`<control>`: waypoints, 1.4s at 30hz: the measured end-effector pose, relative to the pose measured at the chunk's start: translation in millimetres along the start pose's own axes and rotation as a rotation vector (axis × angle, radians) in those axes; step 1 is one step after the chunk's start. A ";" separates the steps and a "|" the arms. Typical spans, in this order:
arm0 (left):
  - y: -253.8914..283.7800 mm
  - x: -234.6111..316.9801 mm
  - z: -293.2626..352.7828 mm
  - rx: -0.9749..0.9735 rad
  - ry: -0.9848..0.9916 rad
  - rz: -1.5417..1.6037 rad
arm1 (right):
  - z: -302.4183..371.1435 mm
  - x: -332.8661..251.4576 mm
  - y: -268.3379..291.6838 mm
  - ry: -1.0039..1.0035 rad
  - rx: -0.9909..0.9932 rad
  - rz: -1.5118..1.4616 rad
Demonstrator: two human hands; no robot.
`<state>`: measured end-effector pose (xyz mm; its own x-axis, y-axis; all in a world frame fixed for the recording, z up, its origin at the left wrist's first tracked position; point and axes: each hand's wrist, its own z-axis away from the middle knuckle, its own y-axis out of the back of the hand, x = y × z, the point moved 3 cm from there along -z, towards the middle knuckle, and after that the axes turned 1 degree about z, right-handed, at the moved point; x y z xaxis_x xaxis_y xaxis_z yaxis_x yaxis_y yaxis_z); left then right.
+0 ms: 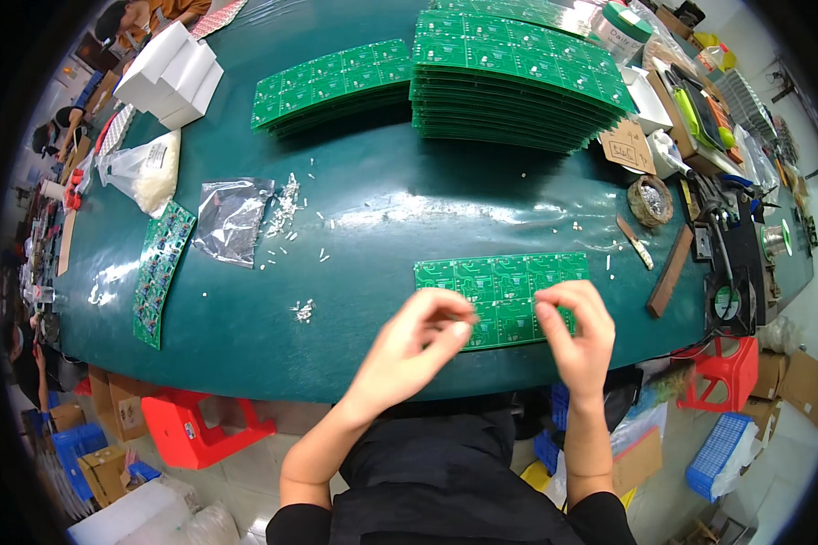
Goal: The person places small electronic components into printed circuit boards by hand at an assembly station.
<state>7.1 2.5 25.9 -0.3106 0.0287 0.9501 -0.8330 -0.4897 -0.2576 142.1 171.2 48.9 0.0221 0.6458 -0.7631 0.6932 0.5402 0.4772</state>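
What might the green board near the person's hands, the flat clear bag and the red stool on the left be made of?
The green board looks like rigid circuit-board laminate: thin, glossy, printed with fine pale lines.
The flat bag seems to be thin plastic film, see-through, wrinkled and shiny.
The red stool is probably moulded plastic, being smooth and evenly coloured.

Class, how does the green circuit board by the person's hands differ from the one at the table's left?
Surface: the near board looks mostly bare; the left board is crowded with small parts.
Pose: the near board stretches sideways; the left board runs away from the person.
Both are green and lie on the table.
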 end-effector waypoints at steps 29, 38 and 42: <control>112.2 6.9 30.4 0.679 -0.285 -1.128 | 11.5 56.4 11.8 -0.037 -0.051 0.312; 118.6 4.2 23.5 0.778 -0.328 -1.005 | 2.1 51.5 11.0 0.074 -0.068 0.412; 120.2 12.8 31.2 0.806 -0.298 -0.936 | -4.5 46.1 4.4 0.117 -0.102 0.395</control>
<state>-82.8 -83.2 12.6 0.4457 0.5038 0.7399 -0.1314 -0.7808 0.6108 142.9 205.8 17.8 0.1855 0.8680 -0.4607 0.5727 0.2855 0.7684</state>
